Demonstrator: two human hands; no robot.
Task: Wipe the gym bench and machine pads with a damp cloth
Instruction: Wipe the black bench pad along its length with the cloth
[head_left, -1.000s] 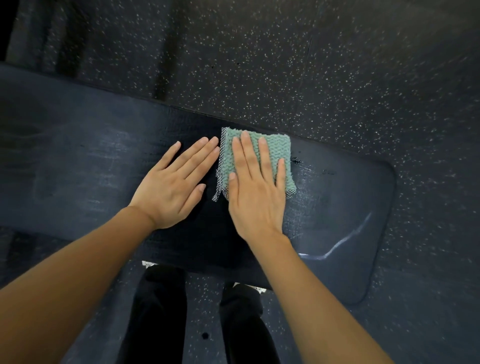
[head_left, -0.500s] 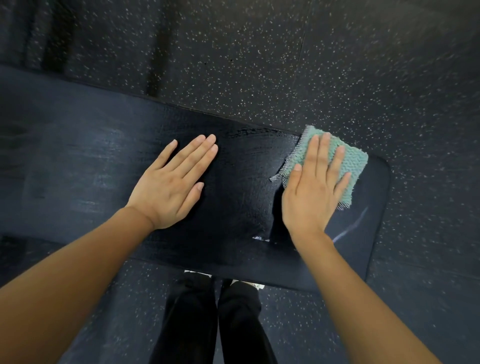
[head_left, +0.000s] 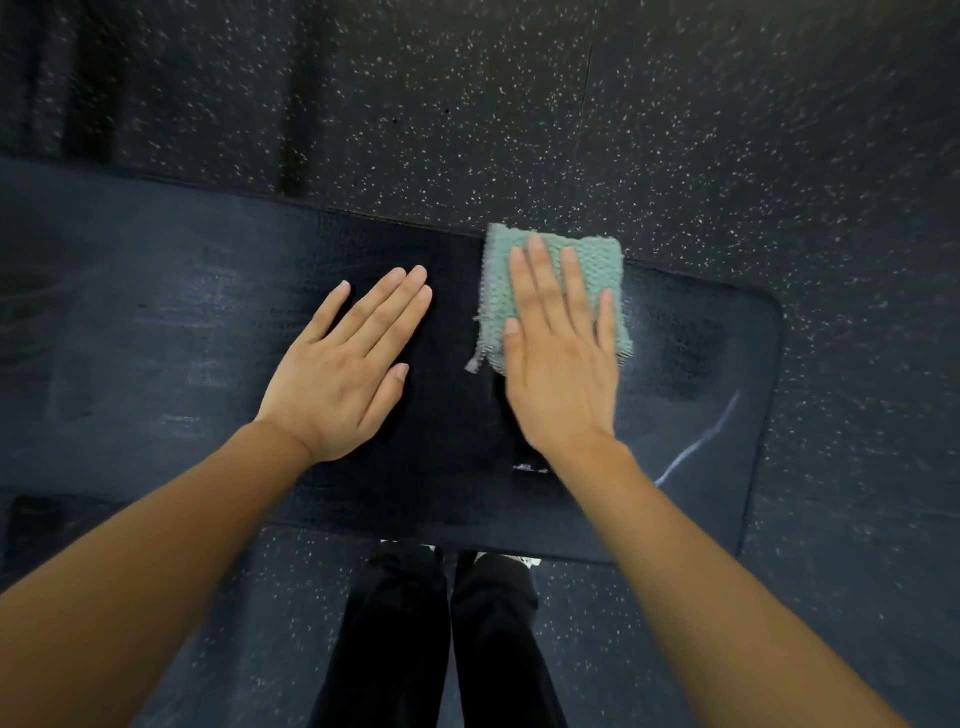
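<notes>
Head view: looking straight down.
Surface (head_left: 156, 338): dark padded bench; its long axis runs left to right across the view, with a rounded end at the right.
Cloth (head_left: 597, 260): green, knitted and folded to a rectangle. It lies flat on the surface, right of the middle, with its far end at the surface's far edge. Its long axis points away from the person, across the surface's length, and a frayed corner hangs loose at its near left.
Right grip (head_left: 563, 374): flat on the cloth, pressing it with straight, slightly spread fingers that point away from the person; nothing is clasped.
Left grip (head_left: 343, 379): flat on the bare surface just left of the cloth, not touching it, with straight fingers angled up and right; it holds nothing.
Streak (head_left: 696, 447): pale curved mark near the right end, well apart from the cloth.
Floor (head_left: 727, 130): dark with white speckles, all around the surface.
Legs (head_left: 441, 639): in black trousers, below the near edge.
</notes>
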